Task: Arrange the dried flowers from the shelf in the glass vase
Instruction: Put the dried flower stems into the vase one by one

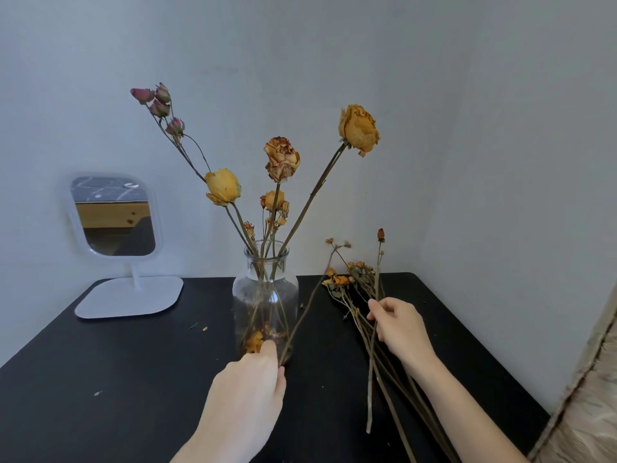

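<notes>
I am in the middle of the job. The round clear glass vase (265, 295) stands on the black worktop (133, 362), and some tall yellow and pink dried roses (282, 158) already stand in it, spread out like a fan. More loose dried flowers (350, 282) lie in a heap at 3 o'clock from the vase, so there is still more to put in.

My left hand (250, 389) is at 6 o'clock from the vase, touching its bottom. Its fingers pinch the low end of a thin brown stem with tiny buds (307, 302), which leans up toward 1 o'clock, outside the glass. My right hand (400, 325) is over the heap and pinches a long pale stem with a small red bud (370, 389) at its top.

I think the next move is to lift one stem up high, turn its bottom end down over the small mouth of the vase, and slide it in gently. These stems look dry and may snap, so I should go slowly and not bump the roses.

A white stand mirror (113, 215) sits at 9 o'clock.
</notes>
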The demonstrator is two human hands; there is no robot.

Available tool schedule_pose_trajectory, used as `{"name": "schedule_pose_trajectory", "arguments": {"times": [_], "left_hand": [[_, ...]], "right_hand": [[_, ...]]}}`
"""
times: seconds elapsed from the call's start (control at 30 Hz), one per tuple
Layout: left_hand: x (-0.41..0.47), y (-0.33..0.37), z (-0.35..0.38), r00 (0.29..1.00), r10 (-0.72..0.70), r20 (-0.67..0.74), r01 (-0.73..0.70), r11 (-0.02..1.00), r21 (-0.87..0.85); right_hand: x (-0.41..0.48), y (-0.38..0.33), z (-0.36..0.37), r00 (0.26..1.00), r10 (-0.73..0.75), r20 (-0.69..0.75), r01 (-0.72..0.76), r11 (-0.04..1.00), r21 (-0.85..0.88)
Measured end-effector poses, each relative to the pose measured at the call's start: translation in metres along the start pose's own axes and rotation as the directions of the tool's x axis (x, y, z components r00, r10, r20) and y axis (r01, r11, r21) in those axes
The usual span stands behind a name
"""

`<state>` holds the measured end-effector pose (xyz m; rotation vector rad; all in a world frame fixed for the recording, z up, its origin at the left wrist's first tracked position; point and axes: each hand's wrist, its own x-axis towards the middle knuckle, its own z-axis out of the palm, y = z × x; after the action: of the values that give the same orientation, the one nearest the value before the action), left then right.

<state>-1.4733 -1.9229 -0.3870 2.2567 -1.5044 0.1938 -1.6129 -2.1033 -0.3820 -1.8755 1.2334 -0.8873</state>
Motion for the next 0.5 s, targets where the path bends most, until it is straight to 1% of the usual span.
{"name": "schedule_pose_trajectory", "arguments": {"times": [0.1, 0.13, 0.17, 0.2, 0.23, 0.3, 0.4, 0.5], "left_hand": [[-0.012, -0.008, -0.009, 0.995, 0.048, -0.083, -0.054, 0.996, -0.069], [-0.015, -0.011, -0.013, 0.991, 0.095, -0.098, -0.105, 0.989, -0.104], [-0.019, -0.017, -0.016, 0.978, 0.148, -0.146, -0.168, 0.976, -0.138], [-0.023, -0.022, -0.020, 0.967, 0.182, -0.181, -0.209, 0.967, -0.147], [-0.026, -0.027, -0.021, 0.966, 0.192, -0.174, -0.218, 0.964, -0.151], [-0.029, -0.040, -0.019, 0.969, 0.170, -0.177, -0.197, 0.969, -0.149], [-0.031, -0.054, -0.014, 0.969, 0.100, -0.227, -0.143, 0.973, -0.181], [-0.036, -0.061, -0.024, 0.960, 0.108, -0.260, -0.177, 0.950, -0.258]], "right_hand": [[-0.001, -0.007, -0.003, 0.999, -0.037, -0.025, 0.039, 0.997, 0.069], [-0.001, -0.010, -0.004, 0.998, -0.046, -0.034, 0.048, 0.996, 0.081], [-0.002, -0.012, -0.005, 0.998, -0.052, -0.040, 0.056, 0.994, 0.090], [-0.003, -0.013, -0.005, 0.997, -0.060, -0.046, 0.064, 0.993, 0.100], [-0.004, -0.015, -0.005, 0.996, -0.071, -0.056, 0.077, 0.991, 0.114], [-0.007, -0.019, -0.005, 0.990, -0.108, -0.095, 0.121, 0.982, 0.147], [-0.011, -0.027, -0.007, 0.975, -0.154, -0.160, 0.187, 0.959, 0.215], [-0.013, -0.037, -0.009, 0.975, -0.151, -0.162, 0.191, 0.944, 0.269]]}}
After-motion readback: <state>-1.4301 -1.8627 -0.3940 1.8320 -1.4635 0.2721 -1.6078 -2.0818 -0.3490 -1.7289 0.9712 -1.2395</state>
